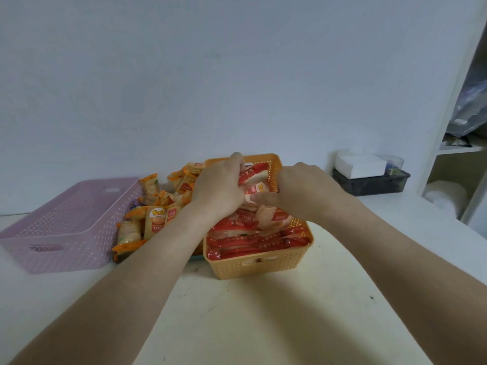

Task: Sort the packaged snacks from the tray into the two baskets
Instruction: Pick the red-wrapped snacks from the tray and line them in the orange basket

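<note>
Over orange lattice plastic basket [261, 264] on pale desk [263, 325], head view: left hand [218, 191], grip curled round red-and-white snack packet [254, 173]. Right hand [303, 191] alongside, thumb on the packets; fingers hidden, grip cannot be told. Red packets [253, 241] fill the basket. Orange-wrapped packets [155, 206] heaped to its left, against lilac lattice plastic basket [71, 222].

A white table [263, 325] runs back to a pale, bare wall [184, 75]. At the far right of it sits a dark grey plastic bin [369, 184] holding a white box [359, 164]. Just beside stands a white shelving unit [448, 114], with a crumpled plastic bag [471, 106] on its upper shelf.
</note>
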Demonstrator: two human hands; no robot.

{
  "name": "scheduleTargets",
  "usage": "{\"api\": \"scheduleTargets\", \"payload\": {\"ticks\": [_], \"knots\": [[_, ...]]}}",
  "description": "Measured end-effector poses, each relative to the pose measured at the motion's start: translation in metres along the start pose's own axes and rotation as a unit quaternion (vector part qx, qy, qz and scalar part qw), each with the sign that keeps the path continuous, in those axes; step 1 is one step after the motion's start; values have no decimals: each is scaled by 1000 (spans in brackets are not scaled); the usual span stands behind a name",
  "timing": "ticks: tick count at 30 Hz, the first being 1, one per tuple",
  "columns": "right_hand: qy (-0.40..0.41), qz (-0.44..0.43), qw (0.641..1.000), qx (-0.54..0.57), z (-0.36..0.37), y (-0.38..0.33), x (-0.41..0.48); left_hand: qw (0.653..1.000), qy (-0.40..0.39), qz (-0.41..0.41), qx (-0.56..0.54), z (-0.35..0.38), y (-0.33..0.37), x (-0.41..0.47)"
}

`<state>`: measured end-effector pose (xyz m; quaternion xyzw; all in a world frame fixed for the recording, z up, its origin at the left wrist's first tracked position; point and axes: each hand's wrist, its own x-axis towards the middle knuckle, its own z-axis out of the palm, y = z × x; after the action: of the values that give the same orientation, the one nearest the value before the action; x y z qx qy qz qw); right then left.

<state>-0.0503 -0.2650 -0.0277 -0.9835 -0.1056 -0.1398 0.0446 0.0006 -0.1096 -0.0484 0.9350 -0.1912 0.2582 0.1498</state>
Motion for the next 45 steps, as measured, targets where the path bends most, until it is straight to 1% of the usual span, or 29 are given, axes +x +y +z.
{"api": "scheduleTargets", "payload": {"ticks": [2,4,5,7,8,9,11,12,13,15,16,18,19,20,21,22,24,26,29,31,34,36,38,43,45], "knots": [[14,-10,1000,-23,13,-5,4,1000,15,7,-1,-6,-4,-7],[-4,-17,999,-49,26,-7,5,1000,-6,14,-3,-11,-9,-14],[-26,-24,997,-67,31,-6,3,999,-27,19,-15,-13,-11,-16],[-71,-40,992,-98,37,-7,2,994,-98,26,-48,-19,-13,-22],[-85,-35,991,-92,35,-6,0,988,-140,29,-55,-19,-13,-24],[-84,-23,994,-62,30,-4,-1,982,-177,33,-50,-20,-13,-26],[-41,6,998,36,16,4,-3,975,-214,35,-40,-22,-14,-29],[-22,0,997,69,10,7,-3,974,-217,30,-50,-22,-14,-29],[-21,-18,994,103,4,7,-3,973,-219,23,-72,-23,-15,-27],[-42,-65,980,185,2,1,-3,959,-234,-4,-157,-23,-14,-24],[-41,-81,979,185,6,0,-2,946,-245,-25,-213,-23,-11,-21],[11,-80,992,93,17,1,-1,929,-245,-62,-272,-22,-10,-15],[44,-62,996,48,22,4,-1,934,-233,-65,-264,-21,-10,-11],[67,-53,996,26,25,7,-2,949,-223,-52,-215,-19,-10,-7],[74,-58,995,25,31,10,-2,964,-227,-27,-135,-15,-12,-3],[73,-73,994,35,35,12,-2,967,-250,1,-49,-12,-12,1],[49,-98,992,71,42,14,-2,941,-326,33,81,-2,-9,6],[-2,-90,991,100,42,15,-2,913,-385,33,133,7,-3,11],[-59,-82,991,83,40,17,-4,893,-414,44,170,14,1,16],[-56,-85,992,75,43,15,-6,889,-412,63,191,21,-1,18],[1,-85,995,49,54,9,-11,881,-409,81,224,28,-3,17],[40,-84,995,27,59,6,-16,867,-421,74,255,27,0,16],[57,-82,995,9,61,4,-19,861,-430,66,264,24,4,14],[64,-61,996,8,61,3,-19,901,-377,87,195,25,2,11],[63,-58,996,4,61,3,-19,914,-357,78,178,24,1,10]]}}
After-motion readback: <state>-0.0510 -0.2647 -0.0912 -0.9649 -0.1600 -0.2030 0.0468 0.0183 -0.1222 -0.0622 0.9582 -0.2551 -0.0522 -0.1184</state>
